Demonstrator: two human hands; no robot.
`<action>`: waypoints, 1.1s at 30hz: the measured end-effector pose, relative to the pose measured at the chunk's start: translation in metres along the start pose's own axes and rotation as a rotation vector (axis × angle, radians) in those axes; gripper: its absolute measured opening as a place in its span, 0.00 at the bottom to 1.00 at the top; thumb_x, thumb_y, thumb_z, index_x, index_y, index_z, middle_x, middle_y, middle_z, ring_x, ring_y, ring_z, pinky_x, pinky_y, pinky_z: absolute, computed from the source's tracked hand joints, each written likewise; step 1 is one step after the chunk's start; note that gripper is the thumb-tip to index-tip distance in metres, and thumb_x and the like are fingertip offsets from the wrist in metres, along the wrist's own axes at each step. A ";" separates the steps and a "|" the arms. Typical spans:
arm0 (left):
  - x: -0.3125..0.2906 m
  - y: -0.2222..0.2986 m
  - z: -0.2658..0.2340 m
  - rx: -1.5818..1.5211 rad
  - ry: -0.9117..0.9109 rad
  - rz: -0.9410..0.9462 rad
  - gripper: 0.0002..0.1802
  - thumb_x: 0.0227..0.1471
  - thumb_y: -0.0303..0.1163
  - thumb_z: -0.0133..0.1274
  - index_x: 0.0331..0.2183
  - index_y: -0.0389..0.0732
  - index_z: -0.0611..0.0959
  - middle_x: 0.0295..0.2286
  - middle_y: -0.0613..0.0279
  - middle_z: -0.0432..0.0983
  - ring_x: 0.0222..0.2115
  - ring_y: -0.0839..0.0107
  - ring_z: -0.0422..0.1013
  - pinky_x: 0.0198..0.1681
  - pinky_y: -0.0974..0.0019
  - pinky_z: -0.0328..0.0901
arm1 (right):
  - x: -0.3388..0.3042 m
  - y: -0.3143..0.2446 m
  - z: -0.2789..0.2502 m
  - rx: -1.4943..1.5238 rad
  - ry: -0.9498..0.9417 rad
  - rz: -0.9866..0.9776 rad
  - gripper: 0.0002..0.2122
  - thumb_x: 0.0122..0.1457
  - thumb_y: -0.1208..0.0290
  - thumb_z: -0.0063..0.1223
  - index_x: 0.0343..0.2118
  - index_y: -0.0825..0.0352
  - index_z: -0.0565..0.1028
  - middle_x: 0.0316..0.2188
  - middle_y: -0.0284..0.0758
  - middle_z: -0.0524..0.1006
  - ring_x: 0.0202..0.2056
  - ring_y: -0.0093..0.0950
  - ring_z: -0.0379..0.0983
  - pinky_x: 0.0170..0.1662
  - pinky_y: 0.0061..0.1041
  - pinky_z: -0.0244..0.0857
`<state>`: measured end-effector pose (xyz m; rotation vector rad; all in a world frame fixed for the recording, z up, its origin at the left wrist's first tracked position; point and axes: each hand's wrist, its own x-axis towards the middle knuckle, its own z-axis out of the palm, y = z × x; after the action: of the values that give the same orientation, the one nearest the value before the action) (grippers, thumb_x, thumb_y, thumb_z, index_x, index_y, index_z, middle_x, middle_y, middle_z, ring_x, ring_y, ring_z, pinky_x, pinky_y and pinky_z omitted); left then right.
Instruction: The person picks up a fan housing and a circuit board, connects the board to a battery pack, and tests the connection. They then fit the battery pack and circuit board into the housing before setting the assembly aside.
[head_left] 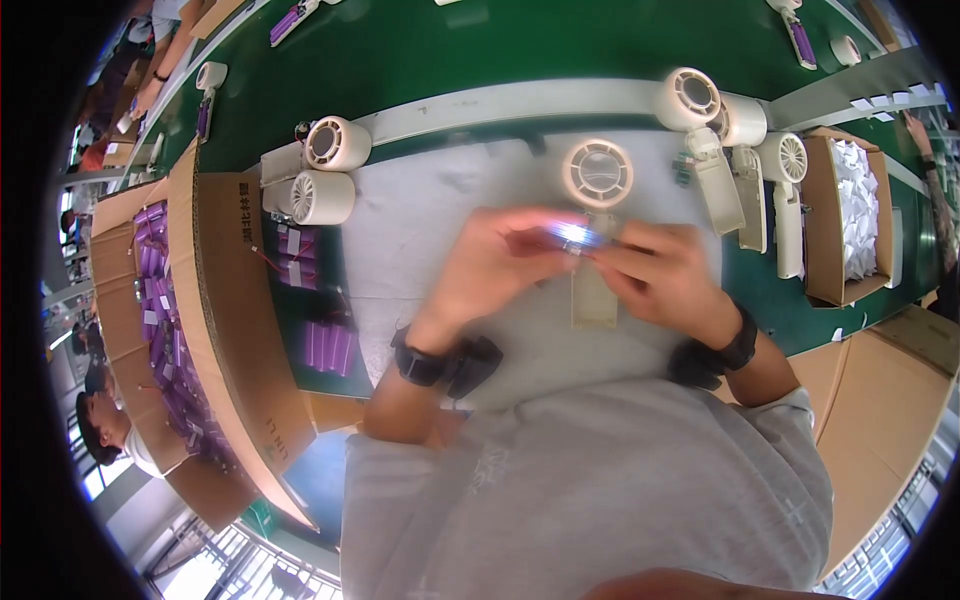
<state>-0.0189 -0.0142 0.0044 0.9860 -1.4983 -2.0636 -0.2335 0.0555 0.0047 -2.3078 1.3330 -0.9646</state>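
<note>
In front of my chest, my left hand (pixel 490 260) and my right hand (pixel 660 270) meet with bent fingers over a small shiny object (pixel 574 234). Bright white glare with a violet tint washes over it, so its kind is unclear. Both hands grip it, the left from one side and the right from the other. Just beneath lies a cream handheld fan housing (pixel 598 173), its round ringed head beyond my fingers. The handle (pixel 593 305) of that fan points toward me, partly covered by my hands. A pale grey mat (pixel 420 220) lies under it.
At left stands a cardboard box (pixel 225 260) of purple battery packs, with more packs (pixel 328 347) beside it. Cream fan housings (pixel 338 144) sit at the mat's far left, others (pixel 714 180) at right. A carton (pixel 825 225) holds white pieces. A pale rail (pixel 500 103) runs behind.
</note>
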 end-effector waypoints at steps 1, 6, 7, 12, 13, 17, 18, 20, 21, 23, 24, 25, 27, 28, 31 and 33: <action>0.000 0.001 0.001 0.009 0.000 0.005 0.21 0.47 0.13 0.58 0.46 0.36 0.82 0.38 0.59 0.80 0.37 0.74 0.76 0.40 0.71 0.72 | -0.001 0.001 0.001 0.033 0.002 0.018 0.09 0.45 0.79 0.62 0.31 0.63 0.80 0.20 0.30 0.69 0.17 0.28 0.67 0.19 0.26 0.59; -0.001 0.005 0.006 0.047 -0.016 0.134 0.25 0.45 0.11 0.55 0.47 0.36 0.81 0.39 0.58 0.79 0.39 0.72 0.75 0.43 0.70 0.72 | 0.001 -0.003 -0.001 0.159 -0.025 0.084 0.07 0.48 0.79 0.62 0.32 0.65 0.81 0.21 0.33 0.71 0.17 0.30 0.67 0.19 0.26 0.59; 0.000 0.004 0.007 0.046 -0.017 0.132 0.25 0.45 0.11 0.55 0.47 0.36 0.81 0.39 0.58 0.79 0.39 0.72 0.75 0.43 0.70 0.72 | 0.000 -0.002 0.000 0.159 -0.025 0.086 0.07 0.48 0.79 0.62 0.32 0.65 0.81 0.21 0.33 0.71 0.17 0.30 0.67 0.19 0.26 0.59; 0.000 0.001 0.008 0.246 -0.027 0.273 0.26 0.43 0.12 0.55 0.48 0.36 0.80 0.39 0.57 0.79 0.40 0.72 0.75 0.44 0.70 0.71 | 0.001 -0.004 0.006 0.144 0.083 0.184 0.09 0.45 0.74 0.66 0.32 0.62 0.79 0.26 0.30 0.74 0.19 0.26 0.71 0.19 0.26 0.61; 0.000 0.001 0.008 0.306 -0.024 0.292 0.26 0.43 0.12 0.55 0.47 0.36 0.81 0.39 0.57 0.79 0.39 0.72 0.76 0.44 0.70 0.71 | 0.004 -0.007 0.006 0.114 0.129 0.202 0.12 0.45 0.73 0.66 0.34 0.61 0.79 0.28 0.30 0.75 0.21 0.26 0.72 0.19 0.25 0.62; -0.002 0.005 0.014 0.318 0.041 0.263 0.23 0.42 0.13 0.56 0.45 0.36 0.82 0.38 0.56 0.80 0.38 0.71 0.77 0.43 0.70 0.72 | 0.003 -0.004 0.005 0.060 0.138 0.198 0.18 0.43 0.72 0.68 0.40 0.61 0.77 0.34 0.31 0.75 0.25 0.25 0.75 0.21 0.24 0.65; -0.002 0.006 0.015 0.297 0.072 0.239 0.22 0.42 0.13 0.56 0.44 0.36 0.82 0.38 0.56 0.80 0.37 0.71 0.77 0.43 0.70 0.72 | 0.002 -0.003 0.005 0.049 0.122 0.185 0.20 0.43 0.72 0.68 0.41 0.61 0.76 0.35 0.31 0.76 0.26 0.25 0.75 0.21 0.24 0.66; -0.002 0.003 0.016 0.301 0.080 0.251 0.22 0.42 0.13 0.56 0.43 0.36 0.82 0.37 0.56 0.80 0.37 0.71 0.77 0.42 0.70 0.72 | 0.003 -0.005 0.002 0.073 0.096 0.204 0.19 0.43 0.74 0.68 0.41 0.62 0.76 0.36 0.34 0.75 0.28 0.29 0.75 0.26 0.25 0.67; -0.002 0.001 0.016 0.307 0.086 0.264 0.21 0.42 0.14 0.56 0.43 0.36 0.82 0.37 0.56 0.80 0.36 0.71 0.77 0.42 0.70 0.72 | 0.004 -0.007 0.000 0.095 0.074 0.224 0.19 0.43 0.76 0.67 0.40 0.64 0.77 0.36 0.38 0.75 0.31 0.33 0.75 0.30 0.27 0.69; -0.002 0.000 0.015 0.311 0.093 0.276 0.21 0.42 0.14 0.57 0.42 0.36 0.82 0.36 0.55 0.80 0.36 0.71 0.77 0.41 0.70 0.73 | 0.004 -0.008 -0.002 0.118 0.050 0.243 0.18 0.42 0.78 0.67 0.40 0.65 0.77 0.36 0.41 0.75 0.33 0.37 0.75 0.35 0.29 0.71; -0.001 0.000 0.015 0.328 0.091 0.297 0.21 0.42 0.14 0.57 0.42 0.36 0.82 0.36 0.55 0.80 0.35 0.70 0.78 0.41 0.70 0.73 | 0.004 -0.008 -0.002 0.117 0.047 0.247 0.18 0.42 0.78 0.67 0.40 0.65 0.77 0.36 0.41 0.75 0.33 0.37 0.75 0.35 0.29 0.71; -0.001 0.000 0.014 0.346 0.089 0.318 0.20 0.42 0.14 0.57 0.42 0.35 0.83 0.36 0.55 0.80 0.35 0.70 0.78 0.40 0.70 0.73 | 0.004 -0.007 -0.002 0.116 0.044 0.251 0.19 0.42 0.78 0.67 0.40 0.65 0.77 0.36 0.41 0.75 0.33 0.37 0.75 0.35 0.29 0.71; -0.001 0.000 0.015 0.362 0.086 0.338 0.20 0.42 0.14 0.57 0.42 0.35 0.83 0.36 0.55 0.80 0.35 0.70 0.78 0.40 0.70 0.73 | 0.004 -0.007 -0.003 0.115 0.041 0.255 0.19 0.42 0.78 0.68 0.40 0.65 0.77 0.36 0.41 0.75 0.33 0.37 0.75 0.35 0.29 0.71; -0.001 -0.001 0.015 0.358 0.097 0.332 0.19 0.42 0.14 0.57 0.41 0.35 0.83 0.35 0.55 0.80 0.35 0.70 0.78 0.39 0.70 0.73 | 0.004 -0.007 -0.003 0.133 0.048 0.267 0.19 0.42 0.78 0.68 0.40 0.65 0.77 0.36 0.41 0.75 0.33 0.37 0.75 0.34 0.29 0.71; -0.001 -0.003 0.015 0.349 0.117 0.317 0.18 0.42 0.14 0.58 0.39 0.35 0.84 0.35 0.56 0.80 0.33 0.70 0.78 0.38 0.70 0.74 | 0.005 -0.006 -0.002 0.170 0.062 0.293 0.18 0.42 0.77 0.68 0.39 0.66 0.77 0.36 0.40 0.75 0.33 0.36 0.76 0.34 0.28 0.71; -0.001 -0.004 0.017 0.395 0.148 0.368 0.17 0.41 0.15 0.59 0.38 0.35 0.84 0.34 0.56 0.80 0.32 0.69 0.78 0.36 0.70 0.73 | 0.006 -0.004 0.000 0.155 0.116 0.238 0.19 0.42 0.76 0.69 0.40 0.64 0.77 0.35 0.37 0.76 0.29 0.31 0.77 0.29 0.26 0.72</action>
<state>-0.0304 -0.0011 0.0036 0.8899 -1.8832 -1.4429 -0.2284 0.0525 0.0096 -1.9535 1.4814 -1.0932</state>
